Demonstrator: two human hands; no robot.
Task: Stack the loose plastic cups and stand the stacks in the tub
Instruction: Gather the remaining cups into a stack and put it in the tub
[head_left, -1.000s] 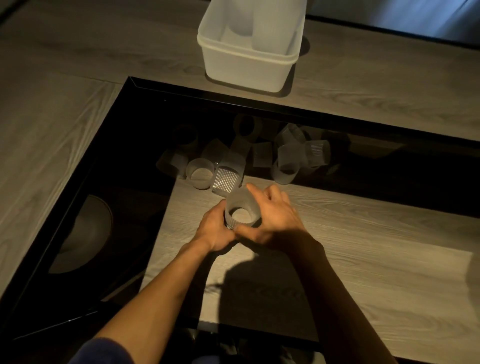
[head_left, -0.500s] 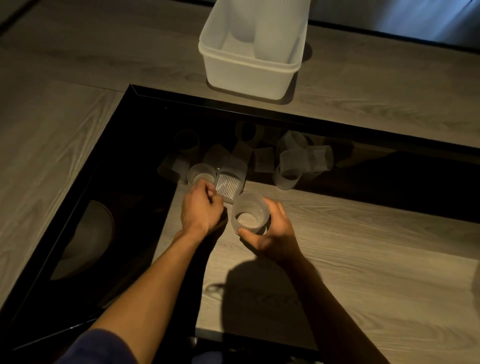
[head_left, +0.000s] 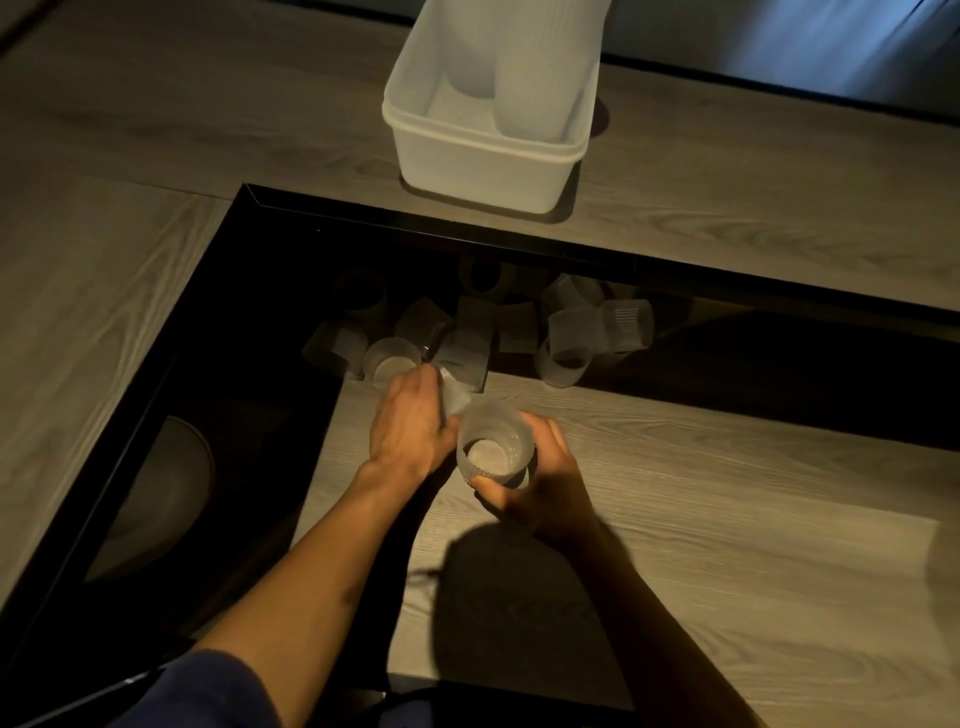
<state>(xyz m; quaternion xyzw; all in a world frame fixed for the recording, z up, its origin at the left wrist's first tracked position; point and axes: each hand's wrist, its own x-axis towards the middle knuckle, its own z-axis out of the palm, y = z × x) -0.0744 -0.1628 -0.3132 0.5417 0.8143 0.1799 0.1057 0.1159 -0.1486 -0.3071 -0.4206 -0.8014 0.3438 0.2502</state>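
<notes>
My right hand grips a short stack of frosted ribbed cups, mouth up, over the wooden surface. My left hand holds a single ribbed cup lifted from the pile, just left of the stack. Several loose cups lie tumbled on the dark glass beyond my hands. The white tub stands at the far side, with a tall stack of cups upright in it.
A black glass surface with a raised black frame surrounds the cup pile. Grey wood countertop lies to the right and under my hands. A round dim shape shows in the glass at the left.
My left hand let go of the stack, reached to the pile, took a ribbed cup and has drawn it back toward the stack in my right hand.
</notes>
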